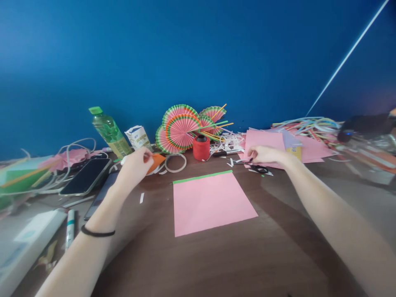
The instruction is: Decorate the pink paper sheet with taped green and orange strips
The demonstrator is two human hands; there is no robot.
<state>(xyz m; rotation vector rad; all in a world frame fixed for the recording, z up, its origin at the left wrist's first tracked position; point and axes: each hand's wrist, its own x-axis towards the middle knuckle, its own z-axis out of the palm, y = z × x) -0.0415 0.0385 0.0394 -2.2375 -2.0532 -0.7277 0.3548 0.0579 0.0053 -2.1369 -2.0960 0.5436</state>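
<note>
A pink paper sheet (213,204) lies flat on the brown table (222,260), with a green strip (202,177) along its far edge. Beyond its left corner, my left hand (136,165) has its fingers closed on an orange piece (156,162), beside a roll of tape (175,163). Past the sheet's far right corner, my right hand (262,154) is at the black scissors (259,168), its fingers bent together over them. Whether the fingers grip the scissors is too small to tell. Pink sheets (265,141) lie just behind that hand.
Folded paper fans (182,128) and a red thread spool (201,147) stand at the back. A green bottle (110,134), a carton (138,138), phones (86,176) and a marker (70,229) are at left. Coloured strips (315,123) lie at back right.
</note>
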